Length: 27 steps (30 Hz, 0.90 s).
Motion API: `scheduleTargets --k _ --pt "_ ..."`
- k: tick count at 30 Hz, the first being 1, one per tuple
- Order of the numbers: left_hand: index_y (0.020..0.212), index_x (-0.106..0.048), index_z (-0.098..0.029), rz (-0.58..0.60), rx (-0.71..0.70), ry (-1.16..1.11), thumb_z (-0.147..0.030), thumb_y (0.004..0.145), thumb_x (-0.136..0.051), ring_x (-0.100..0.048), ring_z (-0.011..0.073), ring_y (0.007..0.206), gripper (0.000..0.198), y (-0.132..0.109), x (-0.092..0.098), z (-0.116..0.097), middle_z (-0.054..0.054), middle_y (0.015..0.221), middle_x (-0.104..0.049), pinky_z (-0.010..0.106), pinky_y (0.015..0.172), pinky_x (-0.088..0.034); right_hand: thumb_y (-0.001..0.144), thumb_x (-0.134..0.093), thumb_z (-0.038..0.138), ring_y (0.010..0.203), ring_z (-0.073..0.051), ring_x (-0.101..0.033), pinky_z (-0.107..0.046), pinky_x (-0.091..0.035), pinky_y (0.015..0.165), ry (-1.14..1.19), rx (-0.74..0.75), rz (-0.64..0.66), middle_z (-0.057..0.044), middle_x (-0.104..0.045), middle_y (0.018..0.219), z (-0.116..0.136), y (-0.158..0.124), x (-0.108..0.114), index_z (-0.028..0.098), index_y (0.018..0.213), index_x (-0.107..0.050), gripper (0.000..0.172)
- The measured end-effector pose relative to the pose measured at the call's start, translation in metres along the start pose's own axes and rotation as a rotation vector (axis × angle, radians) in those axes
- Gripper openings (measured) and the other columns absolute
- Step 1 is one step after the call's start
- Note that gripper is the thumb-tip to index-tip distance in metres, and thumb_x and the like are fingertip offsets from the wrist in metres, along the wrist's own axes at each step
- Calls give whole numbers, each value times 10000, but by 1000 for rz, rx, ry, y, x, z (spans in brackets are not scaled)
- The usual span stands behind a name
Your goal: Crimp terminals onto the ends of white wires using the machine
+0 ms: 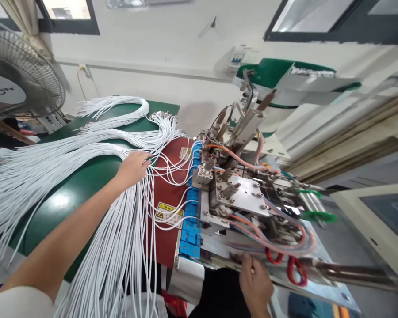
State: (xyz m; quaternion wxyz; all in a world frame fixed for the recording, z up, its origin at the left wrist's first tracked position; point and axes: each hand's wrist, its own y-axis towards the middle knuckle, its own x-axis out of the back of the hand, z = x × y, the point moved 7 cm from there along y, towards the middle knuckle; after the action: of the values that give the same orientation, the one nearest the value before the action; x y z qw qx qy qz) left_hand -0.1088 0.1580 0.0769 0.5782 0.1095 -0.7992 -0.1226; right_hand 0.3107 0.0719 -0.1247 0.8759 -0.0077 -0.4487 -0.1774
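Observation:
My left hand reaches out over the green table and closes its fingers on a bundle of thin white wires that drape toward me. More white wires fan out to the far left. My right hand rests low at the near edge of a metal machine, fingers curled against its steel plate beside red loops. Blue clamp blocks run along the machine's red panel, with wire ends looped into them.
A standing fan is at the upper left. A green-and-white unit sits behind the machine against the white wall. A beige cabinet with a screen stands at the right. Orange hoses cross the machine's top.

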Motion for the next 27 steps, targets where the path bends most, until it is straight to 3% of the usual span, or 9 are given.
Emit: scheduleTargets --k 3,8,11,14,16,18,22,24,27 --pt "1065 -570 -139 -35 35 20 -221 860 -397 -506 208 1051 281 23 -11 21 90 1097 -607 337 920 -369 767 -342 512 561 -273 -541 -354 -369 492 -126 93 -51 -101 -595 563 -9 9 -9 231 547 -546 411" --pt "1025 -592 -112 -38 67 29 -258 843 -441 -544 246 983 278 39 -35 41 125 1020 -637 365 865 -406 789 -379 426 545 -259 -556 -349 -381 496 -257 340 -166 -83 -593 561 3 12 -16 233 516 -566 383" --pt "1039 -583 -89 -43 40 31 -247 832 -460 -521 263 1012 288 37 -38 41 145 1036 -622 382 884 -391 808 -397 384 546 -239 -557 -332 -388 518 -327 418 -194 -74 -578 530 6 10 -18 215 503 -558 384" --pt "1101 -533 -67 -78 6 39 -200 853 -407 -478 257 1056 309 24 -31 27 159 1088 -580 402 930 -348 829 -386 370 531 -205 -541 -297 -371 518 -363 462 -232 -60 -574 514 7 9 -19 193 508 -557 404" --pt "1109 -520 -94 -81 -76 30 -227 848 -437 -458 242 1068 305 4 -25 2 135 1105 -562 398 940 -340 838 -372 371 520 -185 -529 -277 -356 515 -366 480 -269 -56 -578 512 7 9 -18 178 514 -567 425" --pt "1044 -547 -115 -50 -322 -39 -242 854 -445 -480 225 1013 251 -28 -18 -40 116 1042 -579 395 900 -371 843 -367 372 514 -174 -519 -269 -348 520 -365 487 -299 -56 -581 510 7 9 -17 165 518 -579 440" --pt "848 -597 -162 362 -685 -215 -301 844 -489 -512 149 779 176 -115 -22 -109 32 804 -598 281 719 -426 851 -358 379 513 -169 -507 -271 -341 532 -345 470 -266 -64 -574 506 8 9 -17 151 524 -590 461" --pt "786 -596 -178 597 -800 -220 -377 777 -572 -496 146 755 201 -156 -27 -125 7 781 -578 263 654 -415 854 -348 387 520 -173 -507 -275 -341 540 -331 442 -225 -65 -564 500 7 9 -17 154 517 -583 473" --pt "676 -582 -162 693 -832 -106 -311 748 -617 -482 173 802 169 -183 -32 -127 23 778 -561 286 694 -397 862 -324 409 549 -185 -520 -279 -346 554 -302 410 -182 -75 -579 529 7 9 -16 151 554 -597 485"
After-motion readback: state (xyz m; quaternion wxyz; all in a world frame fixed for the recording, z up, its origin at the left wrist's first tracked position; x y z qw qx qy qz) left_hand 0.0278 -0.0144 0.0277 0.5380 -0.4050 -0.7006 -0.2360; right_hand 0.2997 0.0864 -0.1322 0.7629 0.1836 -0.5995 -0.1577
